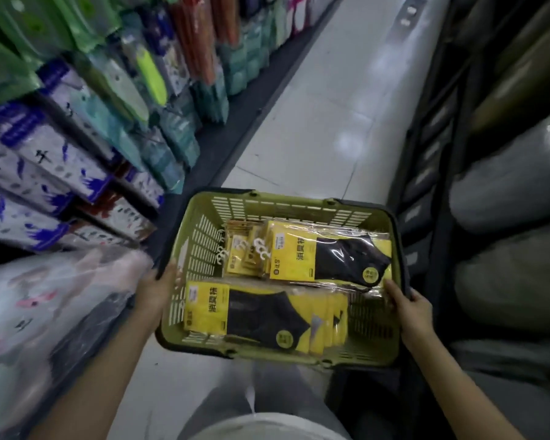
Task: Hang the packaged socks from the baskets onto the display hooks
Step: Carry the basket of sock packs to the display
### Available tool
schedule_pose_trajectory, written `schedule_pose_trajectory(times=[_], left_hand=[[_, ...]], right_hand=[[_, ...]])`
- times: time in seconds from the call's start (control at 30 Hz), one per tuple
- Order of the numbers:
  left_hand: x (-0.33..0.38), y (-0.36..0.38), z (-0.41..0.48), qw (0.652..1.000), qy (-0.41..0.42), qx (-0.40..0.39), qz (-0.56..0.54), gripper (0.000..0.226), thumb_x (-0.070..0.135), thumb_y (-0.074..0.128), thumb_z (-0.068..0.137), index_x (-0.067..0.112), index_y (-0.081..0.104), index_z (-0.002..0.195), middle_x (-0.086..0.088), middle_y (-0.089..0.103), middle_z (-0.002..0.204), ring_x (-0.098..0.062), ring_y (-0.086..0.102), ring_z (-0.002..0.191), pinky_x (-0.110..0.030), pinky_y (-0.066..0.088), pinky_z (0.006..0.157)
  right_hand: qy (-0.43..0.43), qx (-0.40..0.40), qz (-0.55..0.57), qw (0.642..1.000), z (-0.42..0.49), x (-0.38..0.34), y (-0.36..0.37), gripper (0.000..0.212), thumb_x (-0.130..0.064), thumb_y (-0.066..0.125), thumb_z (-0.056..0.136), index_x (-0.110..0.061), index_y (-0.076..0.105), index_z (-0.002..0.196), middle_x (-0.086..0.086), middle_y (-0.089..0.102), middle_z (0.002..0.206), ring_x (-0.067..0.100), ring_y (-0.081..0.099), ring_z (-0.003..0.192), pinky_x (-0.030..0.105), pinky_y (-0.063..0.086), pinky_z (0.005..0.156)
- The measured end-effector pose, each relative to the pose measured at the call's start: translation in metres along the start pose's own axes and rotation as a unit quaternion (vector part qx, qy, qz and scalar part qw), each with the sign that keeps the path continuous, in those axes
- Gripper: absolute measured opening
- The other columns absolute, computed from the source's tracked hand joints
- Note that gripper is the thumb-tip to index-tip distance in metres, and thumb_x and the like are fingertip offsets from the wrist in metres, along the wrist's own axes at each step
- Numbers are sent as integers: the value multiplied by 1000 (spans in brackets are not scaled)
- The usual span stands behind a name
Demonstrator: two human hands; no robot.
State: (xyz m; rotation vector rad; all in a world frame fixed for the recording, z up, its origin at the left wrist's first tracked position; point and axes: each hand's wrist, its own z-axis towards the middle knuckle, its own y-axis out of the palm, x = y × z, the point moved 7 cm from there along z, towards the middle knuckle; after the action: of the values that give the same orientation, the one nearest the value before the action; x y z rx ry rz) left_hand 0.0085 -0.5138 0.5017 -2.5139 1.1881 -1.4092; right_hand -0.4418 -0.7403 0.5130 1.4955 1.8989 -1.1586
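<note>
Fingers (169,274) of the left hand (158,289) wrap over the left rim of the green basket (286,198). The right hand (410,308) clasps the opposite rim with its thumb inside, so both hands are closed on the basket and neither has hold of a pack. The basket hangs between them above the aisle floor (331,122), beside the racks of hanging goods (77,138) on the left. To do this carry well, I judge it should be kept level and set down close to the racks, freeing a hand for picking (the glossy wrap looks slippery). The sock packs (327,258) lie flat inside in two rows, their long axis running across the basket from left to right. Their yellow card ends point left, toward the racks, and the dark toes point right; white hooks (258,249) show on the far row only.
</note>
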Motion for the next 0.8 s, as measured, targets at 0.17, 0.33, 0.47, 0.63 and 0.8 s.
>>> schedule_pose_trajectory(times=[0.17, 0.33, 0.47, 0.63, 0.8], left_hand=[[97, 51, 33, 999, 48, -9, -14, 30, 32, 56, 95, 3, 64, 95, -1, 62, 71, -9, 59, 53, -21, 47, 49], [188, 108, 89, 996, 79, -46, -3, 32, 33, 56, 94, 2, 64, 98, -4, 61, 72, -15, 55, 61, -25, 45, 56], [259, 163, 153, 992, 99, -75, 9, 34, 35, 57, 93, 2, 63, 95, -6, 62, 75, -16, 57, 65, -27, 46, 61], [361, 235, 230, 984, 111, -125, 54, 39, 40, 57, 92, 2, 65, 95, -8, 65, 82, -21, 59, 76, -36, 48, 77], [473, 322, 289, 975, 138, -153, 87, 31, 41, 59, 91, 12, 63, 80, -2, 65, 76, -12, 59, 68, -26, 46, 63]], right_hand=[[-13, 29, 76, 997, 38, -61, -5, 10, -23, 72, 84, -16, 66, 82, -12, 69, 56, -2, 62, 50, 11, 46, 45], [10, 47, 101, 994, 97, -115, 9, 15, -26, 72, 83, -15, 64, 76, -6, 63, 54, 6, 59, 48, 17, 47, 45], [34, 58, 73, 995, 160, -160, 34, 25, -34, 70, 84, -13, 63, 73, 0, 55, 60, 14, 50, 59, 30, 43, 64], [45, 118, 113, 986, 227, -226, 58, 23, -27, 69, 86, -11, 60, 72, 1, 54, 61, 12, 47, 56, 23, 40, 55], [53, 168, 141, 974, 299, -288, 67, 23, -29, 70, 85, -12, 61, 73, -2, 55, 60, 9, 48, 53, 17, 40, 48]])
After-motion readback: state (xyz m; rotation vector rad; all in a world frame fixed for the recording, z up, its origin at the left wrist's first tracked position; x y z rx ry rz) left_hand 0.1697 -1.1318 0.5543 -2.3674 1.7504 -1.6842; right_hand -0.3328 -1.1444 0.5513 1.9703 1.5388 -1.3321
